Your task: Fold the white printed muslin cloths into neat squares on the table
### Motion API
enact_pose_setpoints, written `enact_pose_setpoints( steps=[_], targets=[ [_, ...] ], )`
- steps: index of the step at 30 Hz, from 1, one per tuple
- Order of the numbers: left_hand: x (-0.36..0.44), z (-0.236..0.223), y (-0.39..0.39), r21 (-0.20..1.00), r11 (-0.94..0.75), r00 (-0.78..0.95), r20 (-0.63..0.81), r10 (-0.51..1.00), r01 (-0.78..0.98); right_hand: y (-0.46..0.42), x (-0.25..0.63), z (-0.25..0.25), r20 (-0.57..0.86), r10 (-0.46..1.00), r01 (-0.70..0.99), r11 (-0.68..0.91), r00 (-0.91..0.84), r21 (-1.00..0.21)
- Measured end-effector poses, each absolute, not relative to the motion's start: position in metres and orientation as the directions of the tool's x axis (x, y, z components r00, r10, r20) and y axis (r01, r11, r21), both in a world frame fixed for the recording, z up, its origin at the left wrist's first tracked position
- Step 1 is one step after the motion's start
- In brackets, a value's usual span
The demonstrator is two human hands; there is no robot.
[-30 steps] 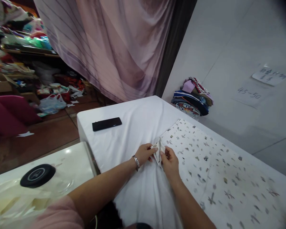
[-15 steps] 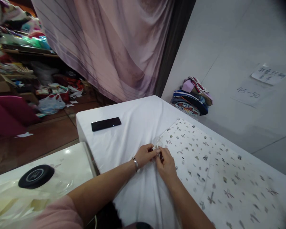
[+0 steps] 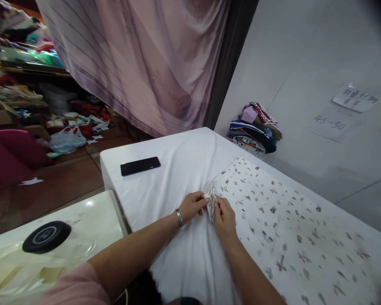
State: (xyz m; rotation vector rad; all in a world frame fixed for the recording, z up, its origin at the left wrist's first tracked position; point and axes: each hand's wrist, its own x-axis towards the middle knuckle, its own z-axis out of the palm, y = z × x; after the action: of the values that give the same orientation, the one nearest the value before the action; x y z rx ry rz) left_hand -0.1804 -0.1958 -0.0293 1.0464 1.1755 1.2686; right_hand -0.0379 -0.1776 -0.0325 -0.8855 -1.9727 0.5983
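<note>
A white cloth with small printed figures [image 3: 260, 203] lies spread over the right side of the table. Its near left edge is gathered up between my two hands. My left hand [image 3: 192, 206], with a silver bracelet at the wrist, pinches the bunched edge from the left. From the right, my right hand [image 3: 225, 218] grips the same edge with its fingers closed. A small fold of the cloth stands up between the fingertips. The rest of the printed cloth lies flat, reaching toward the wall.
A black phone [image 3: 140, 166] lies on the white-covered table [image 3: 174, 152]. Folded clothes [image 3: 254, 129] are stacked by the wall. At left, a black round object [image 3: 46, 237] rests on a white surface. A pink curtain [image 3: 152, 59] hangs behind; plastic bags [image 3: 68, 140] lie on the floor.
My hands have moved slightly apart, and more of the gathered cloth edge shows between them. The view has shifted a little; the phone and stacked clothes stay in place.
</note>
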Motion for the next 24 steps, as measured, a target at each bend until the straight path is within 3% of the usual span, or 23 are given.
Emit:
enact_pose_setpoints(
  steps=[14,24],
  targets=[
    [-0.1800,-0.0291,-0.1972,0.990,0.056,-0.127,-0.073,0.989,-0.133,-0.1865,-0.0414,-0.0306,0.474,0.741,0.498,0.671,-0.476,-0.549],
    [-0.1794,-0.0234,-0.1984,0.993,0.038,-0.074,-0.046,0.996,-0.111,-0.1810,-0.0400,-0.0321,0.472,0.770,0.351,0.624,-0.429,-0.698]
  ],
)
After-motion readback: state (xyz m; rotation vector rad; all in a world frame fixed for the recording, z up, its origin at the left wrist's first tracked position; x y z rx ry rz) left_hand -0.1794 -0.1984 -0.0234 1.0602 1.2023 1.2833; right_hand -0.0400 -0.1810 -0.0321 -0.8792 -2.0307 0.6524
